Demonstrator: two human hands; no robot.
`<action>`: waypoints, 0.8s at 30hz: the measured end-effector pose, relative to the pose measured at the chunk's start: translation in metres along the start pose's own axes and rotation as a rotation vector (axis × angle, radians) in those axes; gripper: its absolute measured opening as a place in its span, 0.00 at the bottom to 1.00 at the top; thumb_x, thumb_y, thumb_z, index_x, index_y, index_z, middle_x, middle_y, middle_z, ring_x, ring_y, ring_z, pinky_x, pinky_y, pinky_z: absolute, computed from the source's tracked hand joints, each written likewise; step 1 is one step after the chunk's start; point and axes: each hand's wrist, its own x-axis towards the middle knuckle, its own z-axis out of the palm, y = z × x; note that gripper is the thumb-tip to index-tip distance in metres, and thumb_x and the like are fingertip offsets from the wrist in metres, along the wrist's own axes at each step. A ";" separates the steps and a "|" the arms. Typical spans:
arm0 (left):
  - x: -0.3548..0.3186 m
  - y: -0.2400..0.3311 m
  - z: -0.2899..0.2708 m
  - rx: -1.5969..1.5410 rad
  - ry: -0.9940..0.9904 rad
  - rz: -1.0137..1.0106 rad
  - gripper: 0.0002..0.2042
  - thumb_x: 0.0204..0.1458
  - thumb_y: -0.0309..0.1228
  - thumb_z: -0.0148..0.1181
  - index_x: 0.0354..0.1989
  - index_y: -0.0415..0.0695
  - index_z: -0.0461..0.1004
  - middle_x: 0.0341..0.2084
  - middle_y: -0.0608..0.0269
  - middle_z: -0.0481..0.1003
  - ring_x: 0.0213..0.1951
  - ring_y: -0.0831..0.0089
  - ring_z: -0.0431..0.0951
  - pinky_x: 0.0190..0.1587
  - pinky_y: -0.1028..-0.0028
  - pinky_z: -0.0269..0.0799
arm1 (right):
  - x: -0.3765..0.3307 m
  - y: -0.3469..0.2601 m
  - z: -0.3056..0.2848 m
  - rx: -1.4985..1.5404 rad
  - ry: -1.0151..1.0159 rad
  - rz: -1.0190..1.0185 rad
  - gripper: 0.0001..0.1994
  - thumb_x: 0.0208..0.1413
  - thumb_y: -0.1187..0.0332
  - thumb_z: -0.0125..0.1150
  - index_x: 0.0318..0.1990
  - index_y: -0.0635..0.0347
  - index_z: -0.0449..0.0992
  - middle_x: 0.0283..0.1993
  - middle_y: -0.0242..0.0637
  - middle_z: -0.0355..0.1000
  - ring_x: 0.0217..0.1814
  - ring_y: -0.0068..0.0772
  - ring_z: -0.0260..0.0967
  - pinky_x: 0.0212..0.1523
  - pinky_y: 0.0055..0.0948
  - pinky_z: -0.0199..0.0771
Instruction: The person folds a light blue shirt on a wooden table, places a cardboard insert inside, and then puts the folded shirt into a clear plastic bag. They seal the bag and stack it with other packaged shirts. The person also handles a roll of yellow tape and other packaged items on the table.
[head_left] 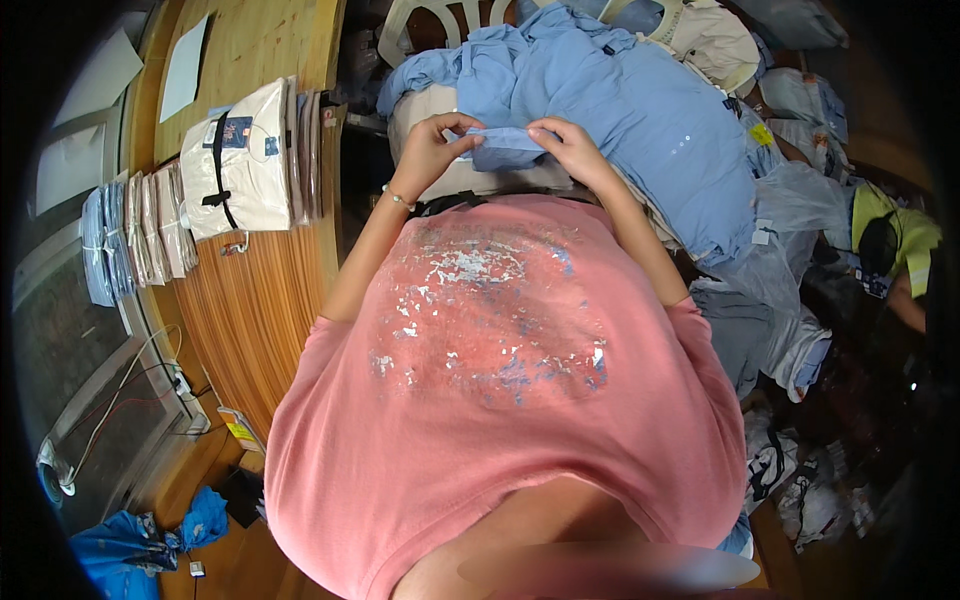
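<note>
My left hand (430, 155) pinches one end of a light blue folded strip of cloth (506, 140) between thumb and fingers. At its other end, my right hand (577, 152) grips the same strip, so it is stretched level between the two hands. The strip looks like part of a garment, but I cannot tell whether it joins the large heap of light blue clothes (630, 130) right behind it. Pale beige cloth (500, 182) lies below the strip, close to my waist.
On the left, a wooden table (260, 300) bears a bagged beige folded garment (258, 165) with a dark strap. Blue and beige packets (135, 235) line its far-left edge. Clear plastic bags (790, 220) and grey clothes (735, 325) lie on the right. A pale chair (400, 25) stands behind.
</note>
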 end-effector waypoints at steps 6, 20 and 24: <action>0.002 0.000 0.001 0.020 -0.057 -0.135 0.08 0.42 0.26 0.64 0.32 0.40 0.77 0.25 0.69 0.73 0.27 0.83 0.66 0.30 0.82 0.62 | -0.003 -0.001 -0.003 -0.063 0.038 0.016 0.07 0.47 0.70 0.60 0.33 0.63 0.75 0.32 0.35 0.73 0.36 0.24 0.67 0.38 0.22 0.64; 0.008 -0.010 0.007 0.013 -0.001 0.048 0.07 0.38 0.25 0.66 0.29 0.42 0.79 0.24 0.65 0.73 0.27 0.78 0.67 0.31 0.79 0.62 | -0.012 -0.034 -0.006 -0.764 0.296 -0.267 0.06 0.40 0.67 0.64 0.28 0.54 0.78 0.35 0.26 0.73 0.42 0.31 0.66 0.44 0.31 0.59; 0.009 -0.008 0.005 0.024 -0.010 0.035 0.07 0.38 0.25 0.66 0.29 0.42 0.79 0.23 0.65 0.74 0.27 0.76 0.67 0.32 0.77 0.63 | -0.012 -0.034 -0.006 -0.752 0.293 -0.262 0.06 0.40 0.67 0.64 0.28 0.55 0.78 0.35 0.27 0.73 0.42 0.32 0.66 0.43 0.31 0.60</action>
